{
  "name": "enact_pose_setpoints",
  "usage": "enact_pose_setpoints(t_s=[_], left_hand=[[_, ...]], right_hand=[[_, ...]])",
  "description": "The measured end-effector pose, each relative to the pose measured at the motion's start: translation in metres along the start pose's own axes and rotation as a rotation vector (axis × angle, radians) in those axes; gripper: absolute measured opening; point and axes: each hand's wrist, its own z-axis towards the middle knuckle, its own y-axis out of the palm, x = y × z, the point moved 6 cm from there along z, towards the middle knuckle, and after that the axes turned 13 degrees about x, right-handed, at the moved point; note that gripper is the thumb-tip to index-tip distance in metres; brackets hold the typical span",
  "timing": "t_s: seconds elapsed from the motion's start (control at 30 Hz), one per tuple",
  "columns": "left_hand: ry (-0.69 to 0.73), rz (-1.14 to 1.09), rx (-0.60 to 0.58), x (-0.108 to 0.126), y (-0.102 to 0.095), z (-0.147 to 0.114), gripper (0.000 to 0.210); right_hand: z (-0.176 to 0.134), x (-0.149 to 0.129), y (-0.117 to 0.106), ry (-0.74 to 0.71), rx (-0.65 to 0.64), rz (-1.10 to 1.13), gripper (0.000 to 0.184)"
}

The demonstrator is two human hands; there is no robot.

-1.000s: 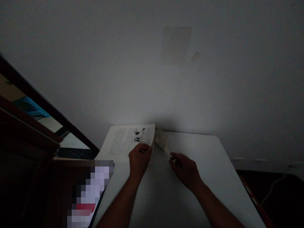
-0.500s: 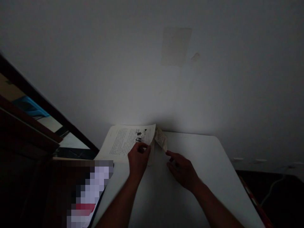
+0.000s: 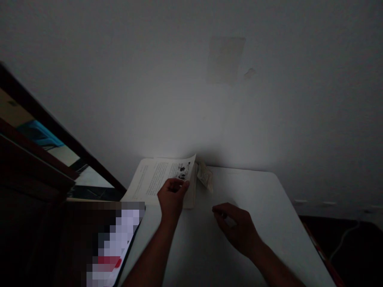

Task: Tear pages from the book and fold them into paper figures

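Observation:
An open book (image 3: pixel 149 179) with printed text and a black-and-white picture lies at the far left of the white table (image 3: pixel 251 199). The fingers of my left hand (image 3: pixel 172 197) are pinched on the raised right edge of its page. Just right of the book sits a small, pale, crumpled packet-like piece (image 3: pixel 205 176); its kind is too dim to make out. My right hand (image 3: pixel 235 227) is apart from it, nearer to me over the table, with fingers curled and tips together. Nothing shows between them.
A grey wall (image 3: pixel 167 99) rises behind the table. To the left are a dark slanted frame (image 3: pixel 62 129), a blue basket (image 3: pixel 42 133) and a blurred-out bright patch (image 3: pixel 119 239). A pale cable (image 3: pixel 342 239) hangs at the right.
My right hand has drawn back toward me, away from the crumpled piece, and its fingers have closed up. My left hand has shifted slightly left, still at the page.

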Motion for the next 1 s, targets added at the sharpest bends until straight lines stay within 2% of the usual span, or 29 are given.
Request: enact_pose_setpoints(t_s=[0.07, 0.17, 0.27, 0.37, 0.43, 0.53, 0.8, 1.0], left_hand=[[-0.055, -0.088, -0.016, -0.001, 0.001, 0.001, 0.022], [-0.134, -0.177, -0.073, -0.003, 0.003, 0.003, 0.025], [-0.123, -0.18, -0.139, 0.0, 0.004, 0.003, 0.025], [-0.012, -0.115, -0.228, 0.008, 0.004, 0.0, 0.022], [0.102, -0.04, -0.289, 0.014, 0.005, -0.005, 0.021], [0.225, 0.057, -0.284, 0.021, 0.003, -0.009, 0.019], [0.272, 0.076, -0.169, 0.021, -0.005, -0.005, 0.018], [0.307, 0.135, -0.107, 0.025, -0.009, -0.003, 0.017]], right_hand=[[-0.003, -0.011, 0.01, 0.147, -0.077, 0.085, 0.017], [0.002, -0.021, 0.036, 0.386, -0.174, 0.345, 0.04], [0.027, -0.02, 0.061, 0.475, -0.098, 0.46, 0.047], [0.052, -0.011, 0.081, 0.573, -0.047, 0.438, 0.038], [0.065, -0.009, 0.084, 0.54, 0.002, 0.354, 0.035], [0.072, -0.004, 0.082, 0.493, 0.072, 0.212, 0.032], [0.069, 0.002, 0.069, 0.412, 0.186, 0.004, 0.033], [0.067, 0.001, 0.06, 0.403, 0.184, 0.04, 0.036]])
